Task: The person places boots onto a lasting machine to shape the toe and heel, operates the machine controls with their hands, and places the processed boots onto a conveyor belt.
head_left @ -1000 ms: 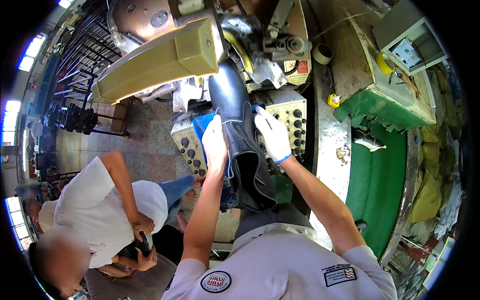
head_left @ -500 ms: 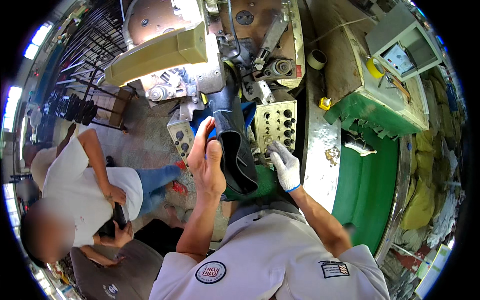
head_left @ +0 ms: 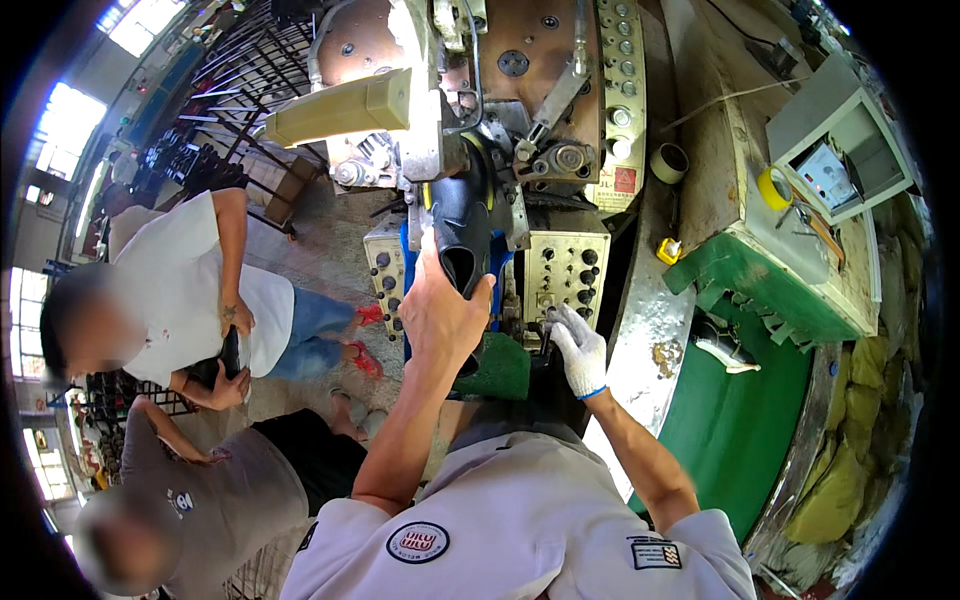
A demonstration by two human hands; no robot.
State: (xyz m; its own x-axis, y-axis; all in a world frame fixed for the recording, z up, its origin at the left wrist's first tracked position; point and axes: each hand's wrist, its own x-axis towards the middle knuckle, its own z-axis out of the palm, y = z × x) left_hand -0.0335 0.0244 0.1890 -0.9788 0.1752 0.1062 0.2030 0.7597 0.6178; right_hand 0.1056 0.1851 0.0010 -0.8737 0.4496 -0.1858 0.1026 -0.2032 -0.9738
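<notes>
A black boot (head_left: 460,222) sits in the machine (head_left: 425,160), its toe end under the metal head and its open shaft facing me. My left hand (head_left: 440,318), bare, is closed on the shaft, thumb on the right side and fingers along the left. My right hand (head_left: 580,355) wears a white knitted glove with a blue cuff edge. Its fingers are bent together at the lower left of the cream control panel (head_left: 540,250), which carries rows of dark knobs. What those fingertips grip, if anything, is hidden.
A tan lamp housing (head_left: 345,108) juts out at the machine's left. Right of me stand a metal ledge (head_left: 650,340), a green-lined trough (head_left: 730,420) holding a shoe (head_left: 722,345), and a bench (head_left: 790,265) with tape. Two people (head_left: 190,270) are close on my left, one holding a dark item.
My left hand has gone from lying flat beside the boot to gripping its shaft. The boot now sits farther into the machine. My right hand stays by the panel, and the view has shifted.
</notes>
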